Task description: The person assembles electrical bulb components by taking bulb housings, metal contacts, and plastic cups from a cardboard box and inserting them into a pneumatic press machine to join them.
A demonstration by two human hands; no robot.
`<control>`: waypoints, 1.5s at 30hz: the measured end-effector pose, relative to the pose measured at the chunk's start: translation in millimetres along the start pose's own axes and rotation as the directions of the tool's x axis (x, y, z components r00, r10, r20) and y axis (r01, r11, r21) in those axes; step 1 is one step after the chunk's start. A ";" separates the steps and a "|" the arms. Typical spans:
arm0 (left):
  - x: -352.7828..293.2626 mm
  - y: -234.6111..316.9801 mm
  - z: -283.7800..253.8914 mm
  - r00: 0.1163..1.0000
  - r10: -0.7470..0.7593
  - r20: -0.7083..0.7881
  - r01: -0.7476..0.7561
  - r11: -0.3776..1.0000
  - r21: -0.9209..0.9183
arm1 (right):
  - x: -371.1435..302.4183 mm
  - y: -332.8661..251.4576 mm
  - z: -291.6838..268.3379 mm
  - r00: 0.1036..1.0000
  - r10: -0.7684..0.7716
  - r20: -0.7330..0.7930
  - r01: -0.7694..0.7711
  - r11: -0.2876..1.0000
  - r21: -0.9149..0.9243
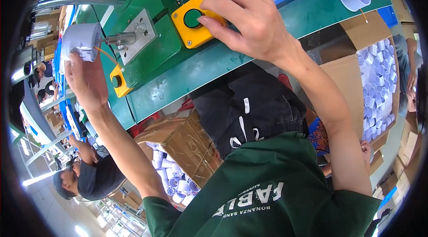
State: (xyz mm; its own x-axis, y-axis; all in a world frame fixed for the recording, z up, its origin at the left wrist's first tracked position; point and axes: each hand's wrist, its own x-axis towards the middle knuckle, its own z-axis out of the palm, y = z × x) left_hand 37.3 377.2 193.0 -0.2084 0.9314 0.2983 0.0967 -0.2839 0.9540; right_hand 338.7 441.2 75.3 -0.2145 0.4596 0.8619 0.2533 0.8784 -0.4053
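While the white plastic fitting [81, 41] sits at the left end of the steel spindle [120, 39], I see its long axis running along that spindle, roughly nine o'clock to three o'clock. My left hand [87, 81] grips it from below, at six o'clock of the part, fingers wrapped up around its body, so the fitting lies straight above the palm. The spindle enters from three o'clock, out of the grey plate [139, 34] on the green machine housing [156, 49]. My right hand [249, 23] is well apart, at three o'clock, holding nothing, fingertips resting on the green button [192, 17] of the yellow switch box [194, 20]. A smaller yellow button box [118, 82] sits near the left wrist.
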 end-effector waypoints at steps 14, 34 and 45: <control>-10.9 11.1 14.5 0.984 0.134 0.115 -0.168 0.909 0.380 | 5.3 -8.8 -7.0 0.987 -0.036 0.158 0.033 0.999 0.022; -133.7 -56.8 -25.3 0.924 0.381 -0.016 -0.131 0.356 0.925 | 10.6 -13.2 -13.9 0.972 -0.032 0.231 0.035 0.999 -0.013; -114.1 -46.3 -28.8 0.880 0.472 0.052 -0.211 0.293 0.933 | 9.0 -19.9 -12.5 0.962 -0.027 0.272 0.056 0.994 -0.098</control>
State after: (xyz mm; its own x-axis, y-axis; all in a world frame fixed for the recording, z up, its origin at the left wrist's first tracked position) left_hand 28.6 277.6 115.7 -0.0877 0.6978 0.7109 0.9800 -0.0676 0.1872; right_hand 343.6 426.3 94.9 -0.4697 0.4541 0.7571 0.3325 0.8854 -0.3247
